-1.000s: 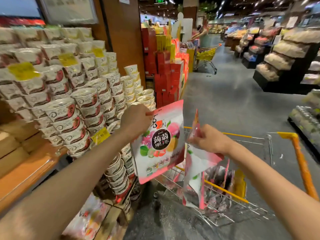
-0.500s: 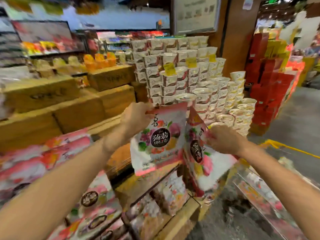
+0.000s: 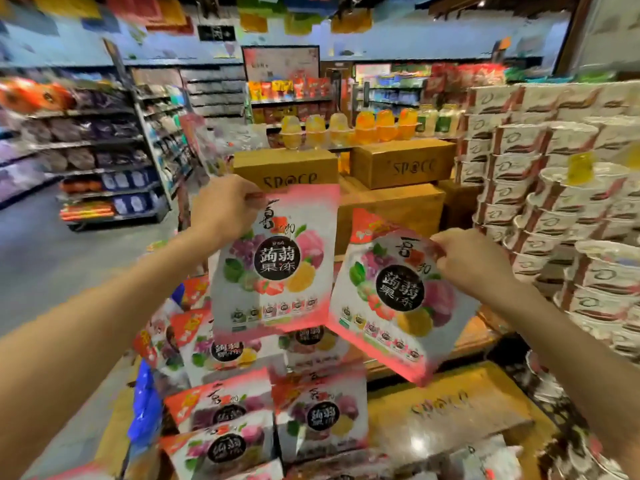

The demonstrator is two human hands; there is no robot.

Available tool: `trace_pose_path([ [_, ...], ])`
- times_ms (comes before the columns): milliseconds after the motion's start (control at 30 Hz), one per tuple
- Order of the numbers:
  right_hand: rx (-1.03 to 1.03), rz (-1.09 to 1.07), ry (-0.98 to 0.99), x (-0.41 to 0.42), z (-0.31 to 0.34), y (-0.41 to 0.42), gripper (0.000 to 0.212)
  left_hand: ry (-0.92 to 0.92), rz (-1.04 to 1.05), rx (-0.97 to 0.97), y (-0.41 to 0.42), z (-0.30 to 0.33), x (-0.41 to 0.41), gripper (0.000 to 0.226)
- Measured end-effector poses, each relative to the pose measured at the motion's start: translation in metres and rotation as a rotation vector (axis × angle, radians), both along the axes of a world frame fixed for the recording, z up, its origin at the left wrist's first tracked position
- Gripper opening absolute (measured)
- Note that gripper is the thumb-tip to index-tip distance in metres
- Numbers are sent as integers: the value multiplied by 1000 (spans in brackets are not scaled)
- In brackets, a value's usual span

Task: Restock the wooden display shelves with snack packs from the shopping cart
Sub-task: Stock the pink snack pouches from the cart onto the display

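Two packs held up, one in each hand. Left hand pinching the top left corner of the left pack, which hangs flat and nearly straight, front facing the camera. Right hand clamped on the upper right edge of the right pack, which tilts, its bottom swung toward the left. Packs just beside each other, lower edges close; cannot tell if touching.

Below the left grip, more of the same packs standing in rows on the wooden shelf. Below the right grip, a bare part of that shelf with letters on it. Past both grips, wooden boxes stacked up, with yellow and orange jelly cups on top. Right of the right grip, a tall wall of white bowls with red marks. Far left of the left grip, store racks full of goods, blurry. Cart not seen.
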State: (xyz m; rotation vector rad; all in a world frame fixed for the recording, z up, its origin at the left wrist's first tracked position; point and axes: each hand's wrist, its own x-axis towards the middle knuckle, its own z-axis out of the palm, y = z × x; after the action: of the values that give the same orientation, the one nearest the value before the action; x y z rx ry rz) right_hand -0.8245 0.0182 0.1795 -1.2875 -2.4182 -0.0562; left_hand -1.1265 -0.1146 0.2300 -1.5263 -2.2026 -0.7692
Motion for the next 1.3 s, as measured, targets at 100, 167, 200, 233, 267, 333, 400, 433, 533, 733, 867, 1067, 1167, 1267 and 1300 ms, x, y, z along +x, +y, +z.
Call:
trace_pose_path([
  [100, 90, 73, 93, -47, 9, 31, 17, 0, 142, 78, -2, 17, -41, 20],
  [167, 140, 121, 153, -75, 15, 52, 16, 1, 228, 117, 2, 27, -66, 20],
  [200, 164, 147, 182, -88, 17, 61, 22, 3, 253, 138, 6, 30, -77, 19],
  [233, 189, 183, 215, -100, 18, 71, 27, 10, 284, 161, 11, 32, -88, 18],
  [267, 203, 216, 266, -113, 20, 81, 25, 8, 324, 179, 16, 32, -99, 18],
  [333, 185, 264, 380, -138, 23, 99, 17, -10, 382, 207, 28, 31, -118, 21],
  [400, 158, 281, 443, -167, 24, 122, 21, -35, 405, 207, 44, 27, -138, 22],
  [433, 159, 294, 453, -180, 23, 132, 21, -48, 417, 203, 52, 24, -148, 23],
  [533, 171, 369, 475, -217, 21, 155, 27, -51, 460, 213, 76, 9, -178, 28],
  [733, 199, 419, 498, -272, 2, 208, 33, -57, 448, 210, 117, -17, -234, 23],
  [867, 260, 376, 376, -306, -25, 245, 10, -139, 323, 188, 140, -36, -254, 25],
  [1067, 27, 387, 239, -346, -87, 280, 19, -114, 291, 62, 164, -103, -287, 25],
  [1167, -33, 336, 246, -362, -116, 284, 17, -161, 359, 42, 164, -135, -302, 38],
  [1267, -42, 270, 300, -376, -126, 287, 24, -186, 374, 55, 163, -142, -311, 35],
  [1300, -40, 263, 311, -380, -127, 289, 25, -167, 362, 30, 165, -141, -314, 32],
])
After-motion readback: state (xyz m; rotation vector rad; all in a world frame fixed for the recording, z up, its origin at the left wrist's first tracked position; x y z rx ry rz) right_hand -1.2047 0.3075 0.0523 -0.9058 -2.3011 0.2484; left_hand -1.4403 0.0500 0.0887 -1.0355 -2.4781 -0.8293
